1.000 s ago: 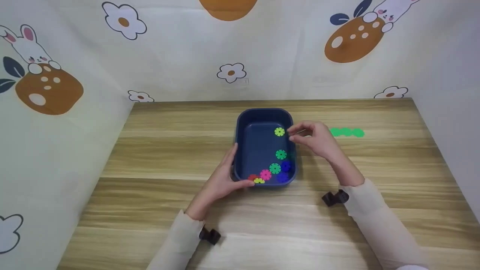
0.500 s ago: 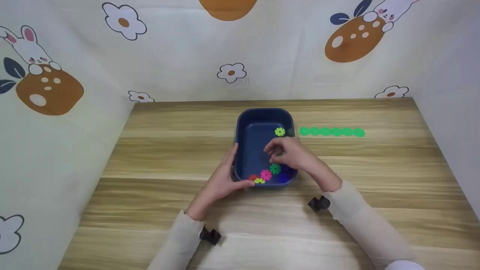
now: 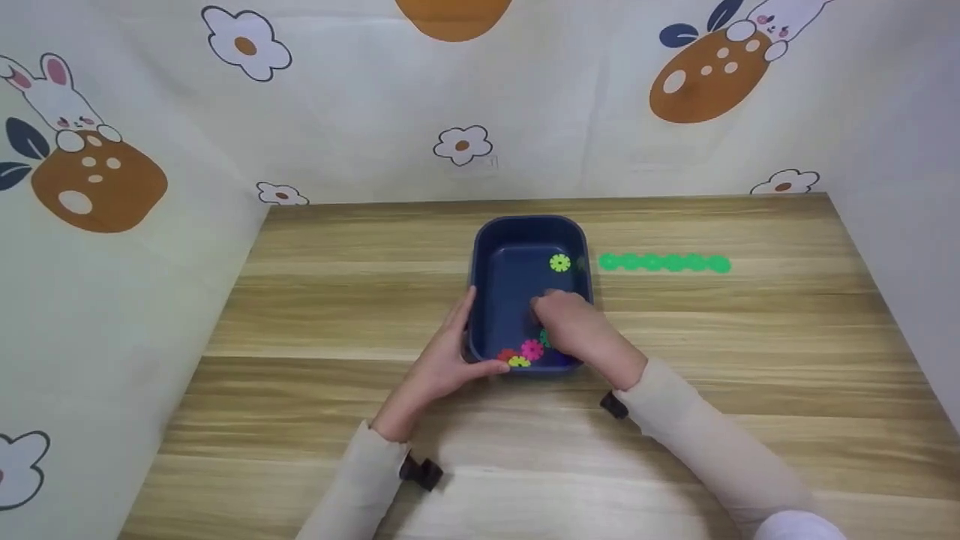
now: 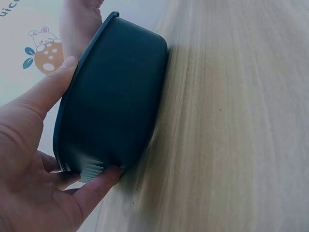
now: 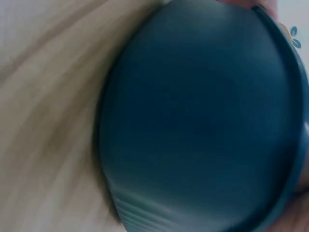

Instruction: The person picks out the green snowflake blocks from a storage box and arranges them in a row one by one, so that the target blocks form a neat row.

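Observation:
A dark blue plastic bin (image 3: 514,285) stands on the table with several snowflake-shaped building discs inside. My left hand (image 3: 446,360) grips its near-left corner, thumb over the front rim and fingers along the side. The left wrist view shows that thumb and the fingers (image 4: 99,191) against the bin's outer wall. Reaching into the near-right part of the bin, my right hand (image 3: 576,326) covers some discs; its fingertips are hidden. Beside it lie a pink disc (image 3: 532,349) and a partly covered green disc (image 3: 545,338). A yellow-green disc (image 3: 559,262) sits farther back.
Right of the bin, a straight row of green discs (image 3: 664,262) lies on the wooden table (image 3: 360,300). A red disc (image 3: 506,353) and a yellow disc (image 3: 518,361) rest at the bin's front edge. A printed cloth (image 3: 360,112) hangs behind the table.
My right hand has moved from the bin's right rim leftward and nearer, then down into the bin, uncovering the whole green row. The left hand and the bin stay put.

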Demonstrator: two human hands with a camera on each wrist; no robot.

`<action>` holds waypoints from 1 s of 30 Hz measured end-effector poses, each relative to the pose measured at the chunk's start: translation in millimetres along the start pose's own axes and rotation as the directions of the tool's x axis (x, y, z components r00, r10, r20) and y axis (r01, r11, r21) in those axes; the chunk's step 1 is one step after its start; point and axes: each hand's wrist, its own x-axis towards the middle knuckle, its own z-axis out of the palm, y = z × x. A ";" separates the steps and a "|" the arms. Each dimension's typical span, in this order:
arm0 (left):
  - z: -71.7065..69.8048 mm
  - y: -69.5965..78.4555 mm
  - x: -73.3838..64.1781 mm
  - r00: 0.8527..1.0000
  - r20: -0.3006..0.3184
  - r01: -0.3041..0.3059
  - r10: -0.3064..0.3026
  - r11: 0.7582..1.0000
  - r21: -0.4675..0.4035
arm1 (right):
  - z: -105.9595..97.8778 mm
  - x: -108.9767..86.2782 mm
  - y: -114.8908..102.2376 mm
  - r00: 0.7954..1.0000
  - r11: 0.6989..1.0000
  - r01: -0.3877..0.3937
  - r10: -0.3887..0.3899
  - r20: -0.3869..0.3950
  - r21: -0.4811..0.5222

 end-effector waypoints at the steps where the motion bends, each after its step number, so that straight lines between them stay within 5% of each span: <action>1: 0.0 -0.1 0.0 1.000 -0.001 -0.005 0.005 1.000 0.002 | 2.0 0.6 -0.1 1.000 1.000 0.003 -0.003 -0.012 -0.005; 5: -0.3 -0.6 0.1 1.000 -0.007 -0.009 0.009 1.000 -0.001 | 8.2 5.3 1.8 1.000 1.000 0.001 0.000 -0.018 0.030; 15: -0.5 -0.1 0.0 1.000 -0.014 -0.023 0.023 1.000 -0.003 | 13.5 17.9 8.1 0.990 0.961 -0.060 0.024 0.136 0.269; 30: -0.4 -0.7 0.3 1.000 -0.002 -0.024 0.023 0.999 -0.029 | 15.8 20.1 12.9 1.000 0.871 0.009 -0.019 0.015 0.491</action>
